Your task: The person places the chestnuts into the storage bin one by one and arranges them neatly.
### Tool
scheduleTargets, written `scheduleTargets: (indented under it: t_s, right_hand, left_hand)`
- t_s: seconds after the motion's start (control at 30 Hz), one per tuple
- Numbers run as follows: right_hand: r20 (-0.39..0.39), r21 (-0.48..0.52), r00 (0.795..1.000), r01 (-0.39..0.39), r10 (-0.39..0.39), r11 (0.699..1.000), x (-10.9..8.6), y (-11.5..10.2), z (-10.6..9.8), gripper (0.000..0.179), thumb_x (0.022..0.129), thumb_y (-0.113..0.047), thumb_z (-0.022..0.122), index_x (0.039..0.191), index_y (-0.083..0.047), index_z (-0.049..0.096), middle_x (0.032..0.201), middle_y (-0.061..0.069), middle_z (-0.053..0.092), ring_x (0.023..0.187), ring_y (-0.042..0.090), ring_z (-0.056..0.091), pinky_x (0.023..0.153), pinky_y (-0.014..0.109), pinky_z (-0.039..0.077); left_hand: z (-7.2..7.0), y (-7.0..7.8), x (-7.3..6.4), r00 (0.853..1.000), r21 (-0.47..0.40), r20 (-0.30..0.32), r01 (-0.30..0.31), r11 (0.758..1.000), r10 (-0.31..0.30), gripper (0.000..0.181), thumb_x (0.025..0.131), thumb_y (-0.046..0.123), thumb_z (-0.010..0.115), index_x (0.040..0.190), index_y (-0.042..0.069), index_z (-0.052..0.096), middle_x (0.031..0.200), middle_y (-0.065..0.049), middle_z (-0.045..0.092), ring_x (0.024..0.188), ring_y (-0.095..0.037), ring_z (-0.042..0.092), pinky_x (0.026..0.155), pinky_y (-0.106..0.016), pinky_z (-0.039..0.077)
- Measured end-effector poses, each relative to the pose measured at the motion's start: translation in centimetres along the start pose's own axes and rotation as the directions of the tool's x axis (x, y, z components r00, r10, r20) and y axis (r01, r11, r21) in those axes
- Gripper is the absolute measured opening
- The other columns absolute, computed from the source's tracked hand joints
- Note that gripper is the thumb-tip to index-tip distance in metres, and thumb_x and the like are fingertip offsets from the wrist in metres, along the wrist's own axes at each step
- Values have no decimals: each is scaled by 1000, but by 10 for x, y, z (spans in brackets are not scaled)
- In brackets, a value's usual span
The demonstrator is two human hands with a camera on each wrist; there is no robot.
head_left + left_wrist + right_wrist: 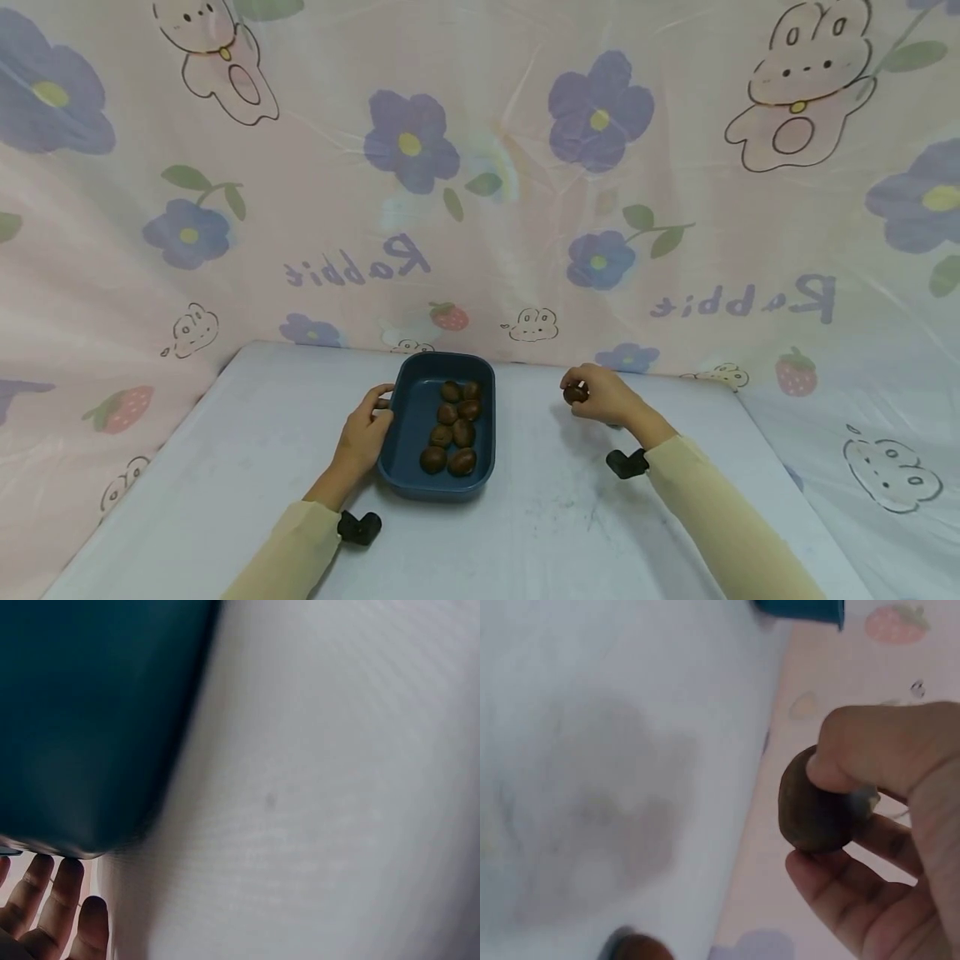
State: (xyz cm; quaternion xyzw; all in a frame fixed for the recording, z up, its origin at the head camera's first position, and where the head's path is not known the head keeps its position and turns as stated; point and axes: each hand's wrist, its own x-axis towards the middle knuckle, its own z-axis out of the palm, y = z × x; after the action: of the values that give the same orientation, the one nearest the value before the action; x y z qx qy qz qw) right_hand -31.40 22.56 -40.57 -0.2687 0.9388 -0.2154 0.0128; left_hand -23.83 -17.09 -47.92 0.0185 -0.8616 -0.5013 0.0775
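A blue rectangular tray (397, 479) stands mid-table with several dark brown, roundish fruits (463, 433) inside, mostly along its right half. My left hand (365, 433) rests against the tray's left wall. In the left wrist view, its fingers (56, 907) are fairly straight, their tips at the blue wall. Right of the tray, my right hand (603, 396) pinches one brown fruit (575, 394) between thumb and fingers. The right wrist view shows this fruit (810, 814) as smooth and egg-shaped, held above the table. Part of it is hidden by the thumb.
Another brown rounded thing (643, 948) shows at the bottom of the right wrist view. The white tabletop (547, 533) ends at a printed cloth backdrop (510, 208). Black wrist pieces (360, 528) sit at both cuffs.
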Motion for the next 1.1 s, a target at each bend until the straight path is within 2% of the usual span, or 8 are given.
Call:
scheduleTargets:
  t_s: [0.23, 0.53, 0.9, 1.1]
  right_hand:
    - [-3, 24, 999, 45, -45, 999, 5, -30, 1, 29, 75, -5, 69, 103, -12, 66, 93, 2, 63, 82, 15, 57, 73, 33, 49]
    - [-16, 22, 992, 124, -124, 992, 13, -64, 4, 29, 75, -6, 69, 103, -10, 65, 97, 3, 65, 83, 14, 62, 72, 31, 50]
    - [-17, 130, 979, 203, -203, 971, 21, -102, 16, 28, 75, -6, 69, 103, -11, 65, 97, -1, 66, 83, 13, 62, 72, 26, 51]
    - [-5, 158, 976, 216, -218, 964, 25, -125, 25, 31, 75, -7, 68, 106, -11, 66, 100, -1, 66, 84, 13, 60, 72, 25, 52]
  left_hand:
    - [-1, -1, -1, 1000, -10, -2, 6, 1000, -6, 45, 93, 20, 41, 138, 22, 47, 122, -10, 61, 91, -22, 59, 78, -34, 44]
    - [-1, -3, -2, 1000, -15, 7, -2, 1000, 3, 44, 94, 21, 41, 138, 24, 47, 121, -8, 62, 91, -21, 60, 78, -33, 44]
    - [-1, 1, -1, 1000, -5, 5, 3, 1000, -3, 44, 94, 22, 41, 138, 23, 47, 122, -9, 62, 91, -20, 60, 77, -33, 44]
    - [-1, 1, -1, 1000, 2, 8, -6, 1000, 6, 45, 95, 21, 40, 139, 22, 46, 123, -10, 62, 91, -20, 60, 77, -33, 44]
